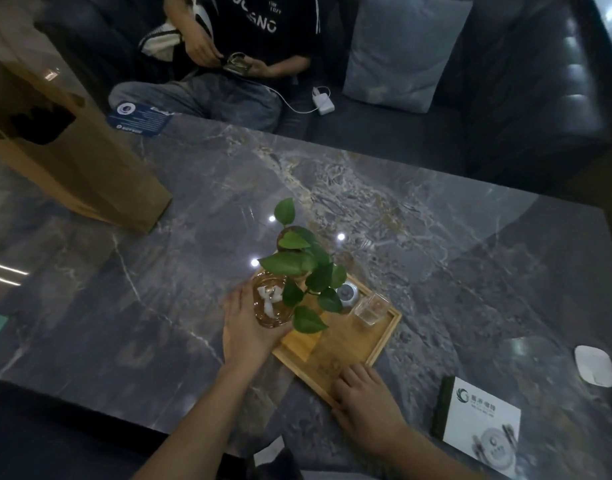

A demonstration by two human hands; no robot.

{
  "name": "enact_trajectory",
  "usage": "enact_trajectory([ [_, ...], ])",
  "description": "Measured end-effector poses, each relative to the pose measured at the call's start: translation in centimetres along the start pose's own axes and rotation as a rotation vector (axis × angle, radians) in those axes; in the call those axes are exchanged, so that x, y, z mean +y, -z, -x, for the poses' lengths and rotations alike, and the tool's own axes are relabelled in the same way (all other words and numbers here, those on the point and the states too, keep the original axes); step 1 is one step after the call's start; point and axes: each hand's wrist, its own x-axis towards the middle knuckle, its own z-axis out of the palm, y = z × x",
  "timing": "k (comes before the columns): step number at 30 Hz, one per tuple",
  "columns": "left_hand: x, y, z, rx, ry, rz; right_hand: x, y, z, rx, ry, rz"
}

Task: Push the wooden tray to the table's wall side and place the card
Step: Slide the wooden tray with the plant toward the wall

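A wooden tray [346,344] sits near the front of the grey marble table [193,209]. On it stand a leafy green plant [308,268], an amber glass jar [270,303], a small round white pot [347,293] and a clear square glass [370,308]. My left hand [245,327] lies against the tray's left edge, curved around the jar. My right hand [365,398] rests on the tray's near corner, fingers on the rim. A white card with a green logo [481,427] lies at the front right of the table, apart from both hands.
A brown paper bag [72,150] lies at the table's far left. A blue card [138,117] rests at the far edge. A white dish [595,365] sits at the right. A person sits on the dark sofa [505,98] beyond the table, beside a grey cushion [401,50].
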Motion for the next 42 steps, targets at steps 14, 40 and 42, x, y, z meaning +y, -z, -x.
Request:
enact_trajectory([
  [14,3.2,-2.4,-1.1,-0.012,0.029,0.04,3.7,1.3,-0.1,0.034,-0.098,-0.017],
  [40,13.2,-9.3,-2.1,-0.041,0.046,-0.096,15.4,4.4,1.4,0.144,-0.24,-0.146],
  [42,13.8,-9.9,-2.1,-0.047,0.042,-0.091,16.3,4.5,1.7,0.135,-0.255,-0.164],
])
